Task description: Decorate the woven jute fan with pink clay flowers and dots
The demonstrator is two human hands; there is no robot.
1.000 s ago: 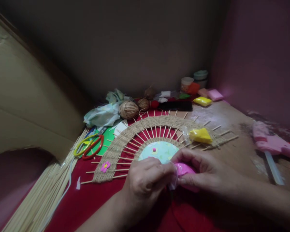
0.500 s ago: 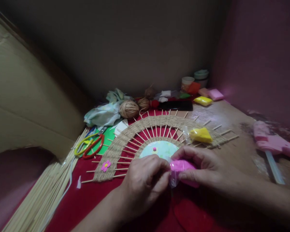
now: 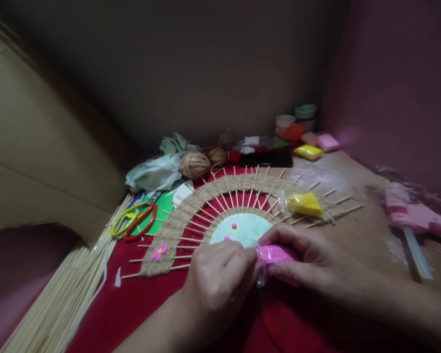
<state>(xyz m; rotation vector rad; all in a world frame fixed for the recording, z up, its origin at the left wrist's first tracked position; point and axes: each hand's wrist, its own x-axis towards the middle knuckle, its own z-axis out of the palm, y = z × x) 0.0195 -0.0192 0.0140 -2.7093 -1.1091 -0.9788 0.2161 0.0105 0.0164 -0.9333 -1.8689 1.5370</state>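
Observation:
My right hand point(image 3: 308, 250) grips a clear plastic packet of pink modelling clay point(image 3: 277, 255), thumb below and fingers above. At the packet's left end, my left hand point(image 3: 224, 272) is closed with its fingertips on the wrapper; what lies inside its fingers is hidden. Just beyond both hands lies a semicircular woven fan-shaped piece point(image 3: 238, 184) of twine and thin sticks. Its pale green patterned centre point(image 3: 250, 228) carries small pink dots. A pink flower with a yellow middle point(image 3: 159, 252) sits on its left end. A yellow clay packet point(image 3: 306, 204) rests on its right part.
Scissors point(image 3: 134, 220) with yellow and red handles lie left, near a bundle of sticks point(image 3: 51, 299). Twine balls point(image 3: 195, 165), a crumpled cloth point(image 3: 154, 171), a dark phone point(image 3: 267, 160) and clay packets point(image 3: 308, 152) line the back. A pink glue gun point(image 3: 411, 211) lies right.
My left hand has turned slightly, its knuckles shifting over the wrapper's end. The right hand keeps its hold on the pink packet. The view has shifted a little.

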